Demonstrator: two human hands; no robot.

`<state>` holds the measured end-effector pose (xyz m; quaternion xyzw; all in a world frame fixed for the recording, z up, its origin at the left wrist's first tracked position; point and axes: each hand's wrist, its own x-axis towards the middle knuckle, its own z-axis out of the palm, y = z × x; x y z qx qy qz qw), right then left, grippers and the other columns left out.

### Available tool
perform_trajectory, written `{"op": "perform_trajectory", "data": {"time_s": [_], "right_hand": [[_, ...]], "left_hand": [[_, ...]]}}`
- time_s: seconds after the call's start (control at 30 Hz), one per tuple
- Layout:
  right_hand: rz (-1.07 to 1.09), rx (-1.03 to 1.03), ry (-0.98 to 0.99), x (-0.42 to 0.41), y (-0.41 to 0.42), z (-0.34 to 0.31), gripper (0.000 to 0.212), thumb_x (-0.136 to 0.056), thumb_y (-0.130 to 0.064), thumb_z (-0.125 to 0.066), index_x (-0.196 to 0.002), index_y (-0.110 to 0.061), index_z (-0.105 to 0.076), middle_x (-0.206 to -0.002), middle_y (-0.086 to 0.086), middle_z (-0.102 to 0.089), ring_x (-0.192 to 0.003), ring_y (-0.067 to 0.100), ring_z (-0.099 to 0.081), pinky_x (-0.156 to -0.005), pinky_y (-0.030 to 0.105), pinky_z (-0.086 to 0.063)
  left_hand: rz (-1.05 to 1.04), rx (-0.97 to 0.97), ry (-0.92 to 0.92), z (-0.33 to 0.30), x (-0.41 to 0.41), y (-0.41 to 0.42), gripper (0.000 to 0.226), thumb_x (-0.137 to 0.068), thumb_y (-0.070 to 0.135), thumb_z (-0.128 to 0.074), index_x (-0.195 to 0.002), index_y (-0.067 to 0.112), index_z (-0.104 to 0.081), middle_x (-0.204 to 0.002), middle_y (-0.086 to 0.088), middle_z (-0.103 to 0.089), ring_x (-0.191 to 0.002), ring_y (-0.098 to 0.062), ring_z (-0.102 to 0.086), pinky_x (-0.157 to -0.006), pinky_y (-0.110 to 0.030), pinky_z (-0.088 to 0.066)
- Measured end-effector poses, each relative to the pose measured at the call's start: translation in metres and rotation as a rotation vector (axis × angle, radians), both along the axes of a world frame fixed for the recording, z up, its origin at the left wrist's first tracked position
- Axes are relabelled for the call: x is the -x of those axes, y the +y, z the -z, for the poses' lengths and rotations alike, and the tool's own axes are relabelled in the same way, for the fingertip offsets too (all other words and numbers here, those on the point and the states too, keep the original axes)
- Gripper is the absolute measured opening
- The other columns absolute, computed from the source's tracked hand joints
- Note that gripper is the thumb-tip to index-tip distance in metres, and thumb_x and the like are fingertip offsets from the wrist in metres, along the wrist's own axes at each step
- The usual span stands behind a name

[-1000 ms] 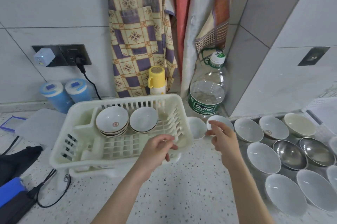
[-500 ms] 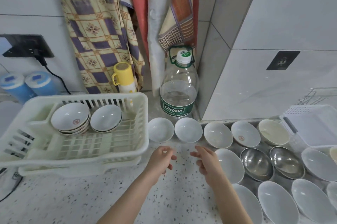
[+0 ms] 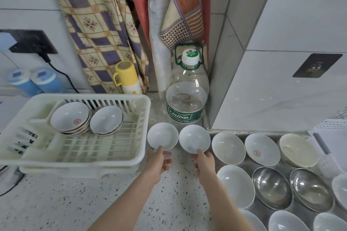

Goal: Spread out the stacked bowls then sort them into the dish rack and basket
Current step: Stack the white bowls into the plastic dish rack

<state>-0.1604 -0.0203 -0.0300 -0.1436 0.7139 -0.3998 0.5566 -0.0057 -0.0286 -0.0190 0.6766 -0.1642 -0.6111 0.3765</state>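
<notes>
Two small white bowls sit side by side on the speckled counter, right of the white dish rack. My left hand pinches the near rim of the left bowl, thumb on top. My right hand grips the near rim of the right bowl the same way. Inside the rack stand a stack of bowls with a red mark and a shorter stack. Several white bowls and two steel bowls lie spread out on the right. A white basket is at the far right edge.
A large water bottle stands just behind the two bowls, against the wall corner. A yellow flask and two blue canisters sit behind the rack. Patterned cloths hang above. A black cable runs from the wall socket.
Both hands have moved forward from the bare counter onto the near rims of the two small bowls. The view has shifted slightly nearer.
</notes>
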Motion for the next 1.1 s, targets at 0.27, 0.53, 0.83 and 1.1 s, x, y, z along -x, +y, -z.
{"op": "perform_trajectory", "data": {"time_s": [0.27,0.53,0.83,1.1], "right_hand": [[0.023,0.02,0.04,-0.002,0.005,-0.006,0.033,-0.089,-0.011,-0.047,-0.12,-0.003,-0.055,-0.087,0.014,-0.073,-0.055,0.014,-0.042,-0.052,0.028,-0.034],[0.046,0.139,-0.014,0.0,0.047,-0.035,0.024,-0.087,-0.008,-0.046,-0.107,-0.006,-0.059,-0.077,0.011,-0.076,-0.045,0.009,-0.033,-0.039,0.019,-0.031],[0.102,0.31,0.017,-0.006,0.077,-0.086,0.019,-0.088,-0.006,-0.045,-0.097,0.004,-0.058,-0.076,0.017,-0.074,-0.04,0.005,-0.026,-0.035,0.017,-0.027],[0.126,0.461,0.085,-0.028,0.089,-0.143,0.025,-0.087,-0.01,-0.046,-0.096,0.01,-0.057,-0.075,0.011,-0.075,-0.062,0.018,-0.038,-0.048,0.026,-0.032]], "left_hand": [[-0.033,0.003,-0.036,-0.004,0.0,0.002,0.038,-0.099,0.004,-0.041,-0.135,0.015,-0.046,-0.092,-0.014,-0.068,-0.057,-0.016,-0.056,-0.039,-0.02,-0.039],[0.072,0.064,-0.169,-0.015,-0.01,0.043,0.013,-0.095,0.005,-0.047,-0.102,0.011,-0.056,-0.083,-0.022,-0.073,-0.041,-0.012,-0.049,-0.038,-0.02,-0.035],[0.353,0.16,-0.253,-0.047,-0.023,0.084,0.015,-0.092,0.011,-0.051,-0.102,0.019,-0.059,-0.066,-0.012,-0.075,-0.034,-0.011,-0.044,-0.037,-0.02,-0.03],[0.36,0.3,-0.121,-0.104,-0.062,0.092,0.022,-0.091,0.008,-0.047,-0.103,0.015,-0.064,-0.066,-0.017,-0.074,-0.031,-0.011,-0.031,-0.036,-0.017,-0.024]]}}
